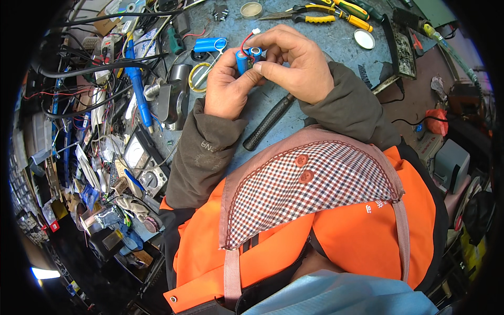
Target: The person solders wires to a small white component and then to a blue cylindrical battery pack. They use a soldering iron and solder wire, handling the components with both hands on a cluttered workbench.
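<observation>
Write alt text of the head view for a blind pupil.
A person's left hand and right hand hold a pair of blue cylindrical battery cells with a red wire over a blue workbench. Below lies a black textured handle; beyond are yellow-handled pliers, and at left a blue pen-shaped tool.

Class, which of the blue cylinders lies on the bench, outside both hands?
The blue cylinder on its side, just past the left hand. The held pair differs: it sits side by side in the fingers of the left and right hand.
</observation>
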`<action>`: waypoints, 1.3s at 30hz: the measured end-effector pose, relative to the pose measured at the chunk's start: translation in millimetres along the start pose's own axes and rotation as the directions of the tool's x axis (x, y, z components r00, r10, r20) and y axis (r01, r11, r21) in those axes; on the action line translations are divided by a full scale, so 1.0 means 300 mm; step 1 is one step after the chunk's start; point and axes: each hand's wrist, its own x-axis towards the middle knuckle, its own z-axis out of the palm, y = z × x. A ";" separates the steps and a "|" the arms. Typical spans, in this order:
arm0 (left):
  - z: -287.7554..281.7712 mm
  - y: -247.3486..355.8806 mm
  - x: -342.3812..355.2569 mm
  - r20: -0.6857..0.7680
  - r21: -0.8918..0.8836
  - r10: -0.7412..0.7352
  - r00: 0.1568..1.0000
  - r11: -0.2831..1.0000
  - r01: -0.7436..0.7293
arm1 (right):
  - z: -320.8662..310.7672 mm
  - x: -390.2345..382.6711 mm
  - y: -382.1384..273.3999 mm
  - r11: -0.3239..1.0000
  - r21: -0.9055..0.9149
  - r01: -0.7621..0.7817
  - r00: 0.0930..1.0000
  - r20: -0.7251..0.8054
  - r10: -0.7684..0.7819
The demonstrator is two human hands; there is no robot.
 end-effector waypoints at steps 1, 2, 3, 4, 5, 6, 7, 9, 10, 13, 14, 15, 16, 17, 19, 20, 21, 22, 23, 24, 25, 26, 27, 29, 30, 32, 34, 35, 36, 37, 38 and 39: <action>-0.001 0.000 0.000 -0.002 0.013 -0.001 1.000 1.000 0.001 | 0.001 0.000 0.000 1.000 0.000 0.001 1.000 -0.006 -0.001; -0.002 0.001 0.000 -0.003 0.027 -0.002 1.000 1.000 0.002 | 0.003 0.000 -0.001 1.000 -0.001 0.002 1.000 -0.011 -0.002; -0.003 0.003 0.000 -0.005 0.040 -0.003 1.000 0.999 0.003 | 0.003 0.000 -0.003 1.000 -0.001 0.003 1.000 -0.016 -0.003; -0.006 -0.001 0.000 -0.008 0.046 -0.002 1.000 0.999 0.003 | 0.002 0.000 -0.006 1.000 -0.008 0.004 1.000 -0.013 -0.004; -0.011 -0.007 0.000 -0.011 0.053 -0.002 1.000 0.999 0.002 | 0.000 -0.001 -0.010 1.000 -0.014 0.005 1.000 -0.010 -0.006; -0.013 -0.011 0.000 -0.013 0.059 0.000 1.000 0.998 0.001 | -0.001 -0.002 -0.011 1.000 -0.022 0.007 1.000 -0.008 -0.008; -0.010 -0.008 0.000 -0.020 0.076 -0.011 1.000 0.997 0.012 | -0.002 -0.002 -0.006 1.000 -0.012 0.007 1.000 -0.019 -0.007; -0.001 0.004 0.001 -0.034 0.110 -0.031 0.999 0.993 0.035 | 0.000 -0.003 0.012 1.000 0.006 0.007 0.999 -0.041 -0.006; 0.002 0.007 0.002 -0.038 0.114 -0.035 0.999 0.993 0.039 | 0.000 -0.003 0.013 1.000 0.018 -0.002 0.999 -0.044 0.003; 0.002 0.008 -0.001 -0.055 0.141 -0.029 0.998 0.989 0.037 | 0.004 -0.002 0.009 0.999 0.043 -0.010 0.999 -0.041 0.012; -0.003 0.002 -0.002 -0.062 0.161 -0.018 0.998 0.987 0.028 | 0.004 -0.001 0.005 0.999 0.044 0.000 0.999 -0.034 0.002; -0.008 -0.003 -0.004 -0.071 0.181 -0.009 0.997 0.983 0.022 | 0.005 0.000 0.004 0.999 0.048 0.007 1.000 -0.026 -0.006; -0.009 -0.005 -0.004 -0.082 0.201 0.005 0.997 0.980 0.012 | 0.006 0.000 0.005 0.998 0.060 0.000 1.000 -0.017 0.001; -0.010 -0.006 -0.005 -0.092 0.221 0.019 0.996 0.975 0.002 | 0.008 0.001 0.007 0.997 0.072 -0.007 1.000 -0.007 0.007; -0.011 -0.009 -0.002 -0.119 0.258 0.068 0.991 0.966 -0.035 | 0.009 0.001 0.006 0.990 0.136 -0.038 0.999 0.009 0.037; -0.015 -0.014 0.000 -0.138 0.277 0.101 0.985 0.959 -0.059 | 0.011 -0.003 0.007 0.980 0.190 -0.065 0.998 0.016 0.063; -0.019 -0.020 -0.001 -0.160 0.298 0.133 0.978 0.951 -0.081 | 0.015 -0.007 0.009 0.965 0.246 -0.093 0.996 0.029 0.088; -0.023 -0.023 0.001 -0.175 0.367 0.176 0.969 0.925 -0.102 | 0.014 -0.011 0.010 0.964 0.245 -0.100 0.995 0.051 0.091; -0.027 -0.025 0.003 -0.186 0.435 0.219 0.958 0.893 -0.119 | 0.010 -0.015 0.011 0.964 0.243 -0.108 0.993 0.073 0.093; -0.027 -0.027 0.003 -0.195 0.499 0.261 0.945 0.856 -0.133 | 0.006 -0.018 0.013 0.964 0.240 -0.117 0.991 0.095 0.097; -0.024 -0.023 0.002 -0.215 0.532 0.276 0.937 0.838 -0.125 | 0.007 -0.019 0.015 0.967 0.230 -0.111 0.992 0.086 0.094; -0.021 -0.020 0.001 -0.202 0.588 0.340 0.918 0.792 -0.164 | 0.005 -0.019 0.018 0.967 0.232 -0.104 0.992 0.088 0.086; -0.019 -0.016 0.000 -0.185 0.642 0.403 0.896 0.740 -0.199 | 0.003 -0.018 0.022 0.967 0.235 -0.097 0.993 0.091 0.078; -0.014 -0.003 -0.003 -0.156 0.725 0.500 0.852 0.643 -0.245 | 0.007 -0.015 0.024 0.970 0.229 -0.076 0.995 0.076 0.060; -0.008 0.010 -0.006 -0.143 0.756 0.537 0.832 0.601 -0.258 | 0.010 -0.014 0.022 0.973 0.221 -0.062 0.997 0.055 0.051; -0.005 0.021 -0.008 -0.112 0.796 0.591 0.799 0.534 -0.283 | 0.013 -0.015 0.013 0.972 0.223 -0.067 0.998 0.033 0.061; -0.007 0.026 -0.008 -0.077 0.818 0.630 0.773 0.483 -0.313 | 0.013 -0.017 0.001 0.964 0.245 -0.101 0.995 0.030 0.096; -0.008 0.029 -0.009 -0.065 0.820 0.643 0.763 0.470 -0.326 | 0.012 -0.017 -0.001 0.965 0.243 -0.098 0.995 0.034 0.093; -0.009 0.032 -0.009 -0.051 0.823 0.655 0.754 0.455 -0.340 | 0.010 -0.017 -0.003 0.965 0.243 -0.095 0.995 0.035 0.089; -0.009 0.034 -0.010 -0.037 0.825 0.666 0.745 0.440 -0.353 | 0.010 -0.017 -0.004 0.966 0.243 -0.092 0.996 0.036 0.086; -0.009 0.034 -0.010 -0.037 0.823 0.669 0.743 0.442 -0.356 | 0.010 -0.016 -0.004 0.963 0.257 -0.082 0.996 0.038 0.075; -0.008 0.035 -0.010 -0.037 0.821 0.671 0.741 0.443 -0.360 | 0.011 -0.015 -0.003 0.960 0.272 -0.072 0.997 0.039 0.064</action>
